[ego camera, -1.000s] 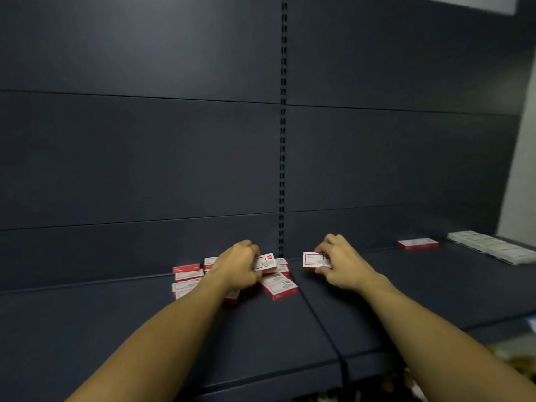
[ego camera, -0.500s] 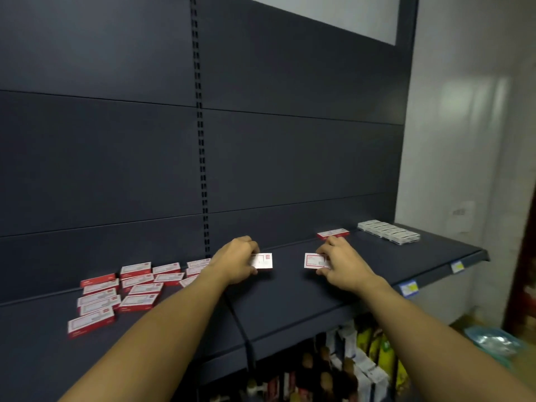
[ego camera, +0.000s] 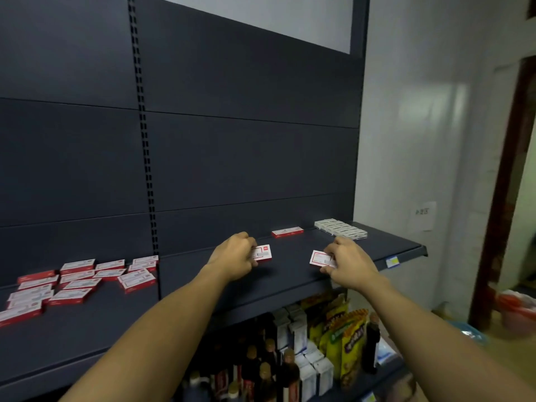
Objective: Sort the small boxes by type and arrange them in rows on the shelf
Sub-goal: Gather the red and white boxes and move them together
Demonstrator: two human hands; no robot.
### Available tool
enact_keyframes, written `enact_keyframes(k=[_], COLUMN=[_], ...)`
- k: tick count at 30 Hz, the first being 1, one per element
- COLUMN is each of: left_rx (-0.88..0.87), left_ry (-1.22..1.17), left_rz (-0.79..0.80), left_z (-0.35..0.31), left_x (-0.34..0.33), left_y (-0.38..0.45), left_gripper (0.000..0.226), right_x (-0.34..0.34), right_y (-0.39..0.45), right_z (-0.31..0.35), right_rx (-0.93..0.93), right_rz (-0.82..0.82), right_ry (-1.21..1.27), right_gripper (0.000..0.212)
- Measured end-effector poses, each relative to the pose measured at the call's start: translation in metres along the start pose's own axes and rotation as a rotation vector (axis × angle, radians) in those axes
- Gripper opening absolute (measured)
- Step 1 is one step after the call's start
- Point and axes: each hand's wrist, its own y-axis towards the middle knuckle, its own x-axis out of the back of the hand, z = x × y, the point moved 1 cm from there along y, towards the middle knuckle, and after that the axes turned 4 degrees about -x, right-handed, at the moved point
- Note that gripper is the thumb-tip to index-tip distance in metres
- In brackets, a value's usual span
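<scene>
My left hand [ego camera: 233, 258] grips a small red-and-white box [ego camera: 263, 252] just above the dark shelf [ego camera: 284, 281]. A second red-and-white box [ego camera: 319, 258] is pinched in my right hand [ego camera: 348, 264], a little to the right. One red-and-white box [ego camera: 287, 232] lies alone at the back of the shelf beyond both hands. A row of white boxes [ego camera: 340, 228] sits at the back right. A loose pile of several red-and-white boxes [ego camera: 78, 281] lies on the left shelf section.
The shelf's front edge carries a price tag [ego camera: 392, 262] at its right end. A lower shelf holds dark bottles [ego camera: 262, 372], white cartons [ego camera: 307, 364] and yellow packets [ego camera: 345, 340]. A white wall and a brown door frame [ego camera: 504, 184] stand to the right.
Both hands lifted their boxes from the pile and carried them rightward along the shelf. The view has swung right, so the pile now lies far to the left.
</scene>
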Motion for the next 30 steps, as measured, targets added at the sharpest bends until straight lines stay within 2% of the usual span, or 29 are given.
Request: enact_keyframes(k=[7, 15, 23, 30], left_rx=[-0.028, -0.067, -0.101, -0.081], left_ry=[0.059, 0.091, 0.123, 0.112], left_rz=[-0.006, -0.014, -0.002, -0.030], left_z=[-0.057, -0.095, -0.087, -0.068], left_x=[-0.018, -0.034, -0.059, -0.079], left_y=[0.007, 0.034, 0.084, 0.145], left_gripper=[0.040, 0.039, 0.039, 0.039], right_x=[0.017, 0.023, 0.000, -0.012], right_y=[-0.014, -0.004, 0.034, 0.110], right_z=[-0.058, -0.091, -0.108, -0.135], right_rx=[-0.023, -0.034, 0.005, 0.036], right_rz=[0.007, -0.015, -0.019, -0.050], right_ry=[-0.036, -0.073, -0.084, -0.075], right_gripper=[0.046, 0.044, 0.043, 0.049])
